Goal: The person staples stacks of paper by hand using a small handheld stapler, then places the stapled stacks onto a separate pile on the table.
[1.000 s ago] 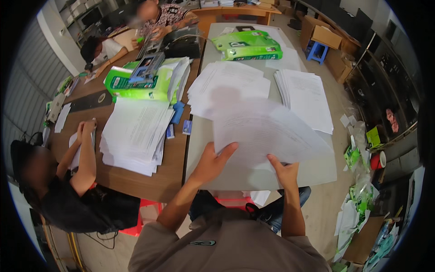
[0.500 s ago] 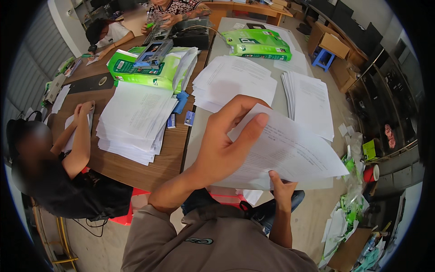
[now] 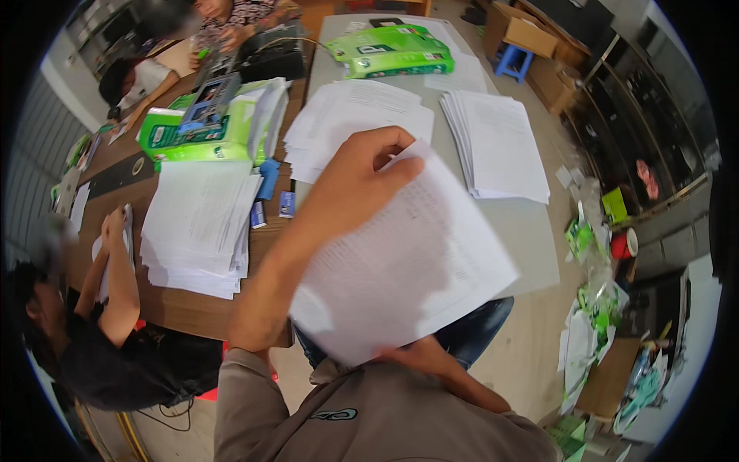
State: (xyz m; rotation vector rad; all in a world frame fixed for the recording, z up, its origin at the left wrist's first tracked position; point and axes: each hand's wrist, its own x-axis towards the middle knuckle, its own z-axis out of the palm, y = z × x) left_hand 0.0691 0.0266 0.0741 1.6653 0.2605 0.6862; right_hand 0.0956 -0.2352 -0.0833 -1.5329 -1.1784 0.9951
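A printed white sheet of paper (image 3: 454, 254) hangs tilted in front of me, above the near end of the grey table. My left hand (image 3: 362, 173) pinches its upper corner between thumb and bent fingers. At the sheet's lower edge, near my lap, my right hand (image 3: 423, 356) is closed on the paper; it is blurred and part of its fingers is hidden. Beyond the sheet lie a spread paper stack (image 3: 362, 115) and, to its right, a fanned paper stack (image 3: 500, 146).
On the brown table (image 3: 181, 308) stand another paper stack (image 3: 192, 219), a green paper pack (image 3: 239, 142) and small blue boxes (image 3: 286, 204). A second green pack (image 3: 392, 54) lies at the grey table's far end. A co-worker (image 3: 115, 331) sits at left. Wrappers (image 3: 593, 300) litter the right floor.
The sheet has swung left and nearer to me, hanging lower over my lap. My left hand has shifted left and slightly up; my right hand has moved left and down.
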